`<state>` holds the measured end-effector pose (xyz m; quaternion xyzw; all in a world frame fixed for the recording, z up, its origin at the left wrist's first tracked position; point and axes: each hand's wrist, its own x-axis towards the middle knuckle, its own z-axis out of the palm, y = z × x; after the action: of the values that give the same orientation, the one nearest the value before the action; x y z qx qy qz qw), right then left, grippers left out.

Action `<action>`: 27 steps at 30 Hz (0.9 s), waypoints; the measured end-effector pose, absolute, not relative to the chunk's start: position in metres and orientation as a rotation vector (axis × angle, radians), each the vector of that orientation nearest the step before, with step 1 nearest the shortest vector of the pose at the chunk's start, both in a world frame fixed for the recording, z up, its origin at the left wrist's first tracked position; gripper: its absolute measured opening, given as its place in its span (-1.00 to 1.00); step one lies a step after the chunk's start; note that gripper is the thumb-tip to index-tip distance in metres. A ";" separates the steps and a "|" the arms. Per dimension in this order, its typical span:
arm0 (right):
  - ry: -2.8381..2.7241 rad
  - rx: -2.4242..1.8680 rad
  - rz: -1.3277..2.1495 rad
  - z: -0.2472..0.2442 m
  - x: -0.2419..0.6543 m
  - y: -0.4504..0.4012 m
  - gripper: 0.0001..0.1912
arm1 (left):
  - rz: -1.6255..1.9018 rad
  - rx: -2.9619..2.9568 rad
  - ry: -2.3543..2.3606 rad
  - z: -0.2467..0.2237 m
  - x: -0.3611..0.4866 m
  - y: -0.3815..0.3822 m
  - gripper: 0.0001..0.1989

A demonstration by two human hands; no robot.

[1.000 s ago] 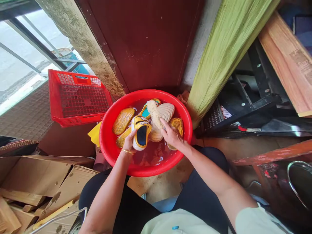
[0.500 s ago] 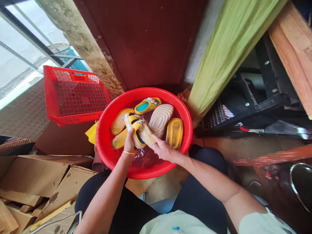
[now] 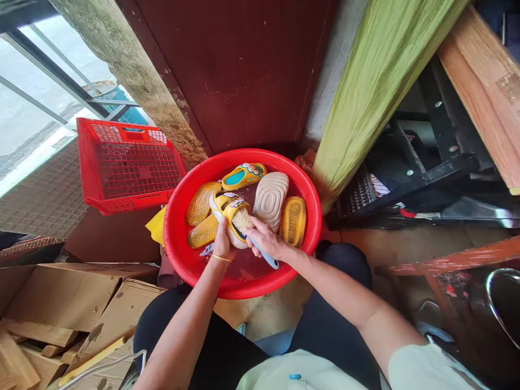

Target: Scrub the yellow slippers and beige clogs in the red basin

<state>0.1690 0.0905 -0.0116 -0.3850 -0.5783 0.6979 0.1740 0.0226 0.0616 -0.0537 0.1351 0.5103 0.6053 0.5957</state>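
Observation:
My left hand (image 3: 224,241) grips a yellow and black slipper with a white sole (image 3: 221,203) by its near side, above the water in a red basin (image 3: 170,238). In my right hand (image 3: 265,238) is a scrub brush (image 3: 266,252) with a blue-grey handle, its pale bristles against the slipper's insole. Around them in the basin lie a yellow slipper with a teal insole (image 3: 239,177), a beige slipper (image 3: 271,197) sole up, and several yellow slippers, one of them a yellow slipper (image 3: 292,219) at the right wall.
A red plastic crate (image 3: 134,168) stands left of the basin. Cardboard boxes (image 3: 69,292) with wood pieces are at the lower left. Behind is a dark red door panel (image 3: 239,76); a green curtain (image 3: 353,103) hangs to the right, beside a black metal frame (image 3: 434,173).
The brush has turned in my right hand, so its handle now shows pointing toward me. Its bristles have shifted slightly on the insole. My left hand keeps hold of the slipper.

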 end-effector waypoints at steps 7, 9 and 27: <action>-2.383 -0.910 1.388 -0.008 0.212 0.074 -0.37 | 1.542 0.096 1.192 -0.046 0.000 0.072 -0.38; -2.493 -0.922 1.339 -0.002 0.225 0.067 -0.37 | 1.608 0.055 1.201 -0.045 -0.003 0.072 -0.43; -2.652 -1.015 1.037 -0.003 0.203 0.103 -0.35 | 1.524 0.030 1.222 -0.048 0.021 0.076 -0.49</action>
<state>0.2033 0.1032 -0.0027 -0.3352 -0.8757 0.3425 0.0591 0.0206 0.0756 -0.0475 0.0128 0.5185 0.6465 0.5595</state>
